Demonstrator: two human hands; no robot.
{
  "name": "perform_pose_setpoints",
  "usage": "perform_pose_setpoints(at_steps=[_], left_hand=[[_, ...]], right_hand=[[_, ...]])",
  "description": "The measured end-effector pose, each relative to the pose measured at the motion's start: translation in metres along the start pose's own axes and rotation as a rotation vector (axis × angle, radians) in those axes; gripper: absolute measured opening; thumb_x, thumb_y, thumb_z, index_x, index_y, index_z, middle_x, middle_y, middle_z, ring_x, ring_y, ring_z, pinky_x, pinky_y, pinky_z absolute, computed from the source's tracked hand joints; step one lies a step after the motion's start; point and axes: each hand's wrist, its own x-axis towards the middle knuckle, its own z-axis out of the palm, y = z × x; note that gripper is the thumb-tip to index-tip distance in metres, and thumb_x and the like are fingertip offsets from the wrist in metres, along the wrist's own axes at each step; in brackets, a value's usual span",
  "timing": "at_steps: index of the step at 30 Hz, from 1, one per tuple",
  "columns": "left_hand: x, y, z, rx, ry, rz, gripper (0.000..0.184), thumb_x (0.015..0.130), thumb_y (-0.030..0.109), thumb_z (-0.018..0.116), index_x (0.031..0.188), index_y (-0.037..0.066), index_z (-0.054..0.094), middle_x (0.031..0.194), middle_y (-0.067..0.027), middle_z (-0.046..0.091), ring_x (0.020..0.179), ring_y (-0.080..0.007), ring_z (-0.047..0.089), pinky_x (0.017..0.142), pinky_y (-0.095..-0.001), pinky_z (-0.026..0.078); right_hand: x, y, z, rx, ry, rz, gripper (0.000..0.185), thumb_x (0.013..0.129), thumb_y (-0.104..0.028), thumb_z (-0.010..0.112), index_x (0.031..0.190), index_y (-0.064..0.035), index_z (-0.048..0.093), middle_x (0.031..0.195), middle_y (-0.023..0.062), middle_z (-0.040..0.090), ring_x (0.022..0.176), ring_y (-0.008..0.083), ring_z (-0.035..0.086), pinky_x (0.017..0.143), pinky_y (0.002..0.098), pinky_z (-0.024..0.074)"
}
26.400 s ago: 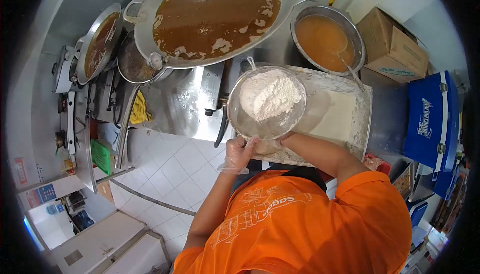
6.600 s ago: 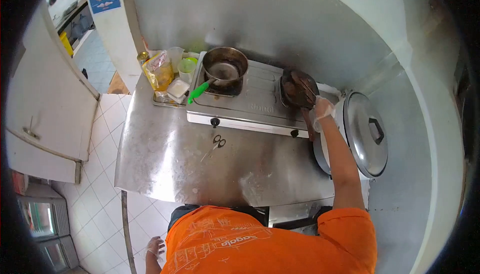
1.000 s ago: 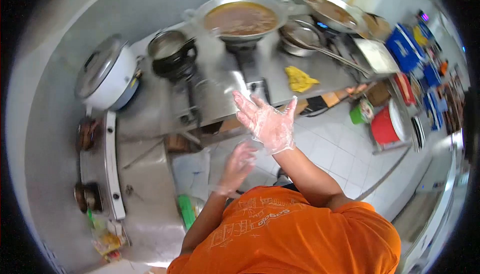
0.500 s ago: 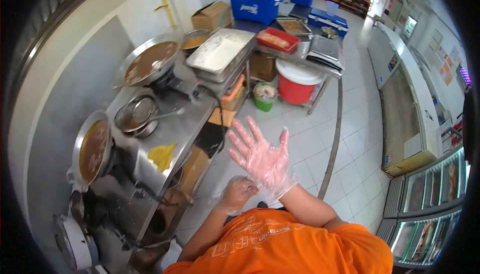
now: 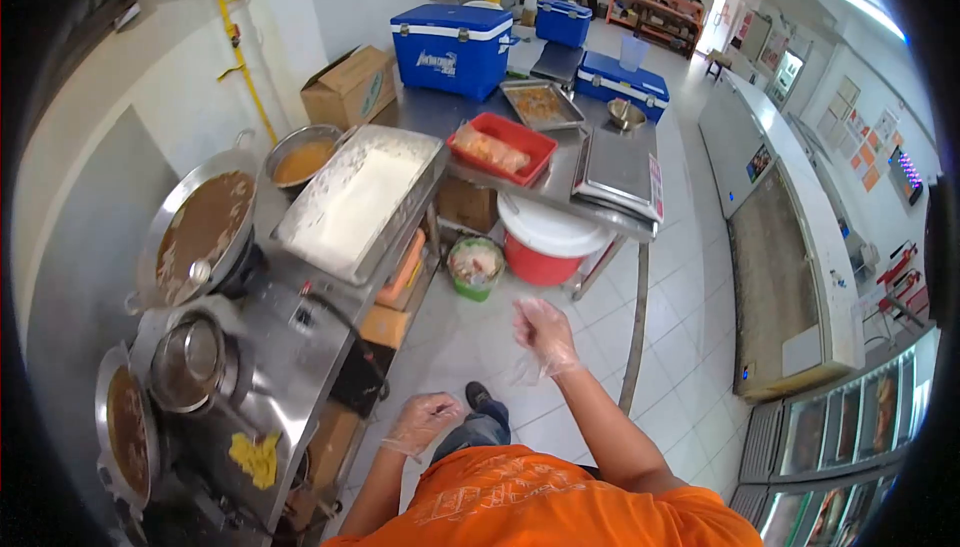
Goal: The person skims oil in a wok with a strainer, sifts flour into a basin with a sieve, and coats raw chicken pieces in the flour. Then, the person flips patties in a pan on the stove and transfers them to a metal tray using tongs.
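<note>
Floor (image 5: 685, 362) is extended as a passage between the tabletop (image 5: 285, 367) edge and the chest freezer (image 5: 790, 237). The left hand (image 5: 425, 420) is held apart from that edge, the right hand (image 5: 546, 337) near the green bucket (image 5: 478, 293); the gloved fingers of both are curled narrow. Pale mixed contents are held in the bucket, white material in the tray (image 5: 402, 192), brown liquid in the wok (image 5: 182, 190).

Blue cooler (image 5: 450, 50) beside a cardboard box (image 5: 352, 92), yellow cloth (image 5: 256, 459) on the steel counter (image 5: 295, 352)
</note>
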Motion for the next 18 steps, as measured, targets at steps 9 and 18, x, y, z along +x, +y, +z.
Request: perform_pose_setpoints(at_steps=[9,18], left_hand=[[0.275,0.037,-0.07,-0.076,0.07,0.191,0.021,0.093,0.021,0.06,0.104,0.004,0.064,0.09,-0.0031,0.065,0.085,-0.0116,0.06,0.078,-0.0291,0.048],[0.591,0.075,-0.133,0.152,0.369,0.067,0.045,0.089,0.029,0.06,0.127,0.007,0.048,0.104,-0.0183,0.066,0.097,-0.0333,0.064,0.088,-0.0399,0.049]], right_hand=[[0.163,-0.032,-0.158,-1.072,0.446,-0.302,0.039,0.091,-0.029,0.06,0.07,0.0039,0.057,0.063,0.0214,0.055,0.056,0.0333,0.05,0.058,0.0426,0.0408],[0.384,-0.072,-0.131,-1.141,0.23,-0.347,0.025,0.082,-0.028,0.066,0.087,-0.0033,0.063,0.085,0.0217,0.064,0.085,0.0404,0.061,0.075,0.0474,0.0475]])
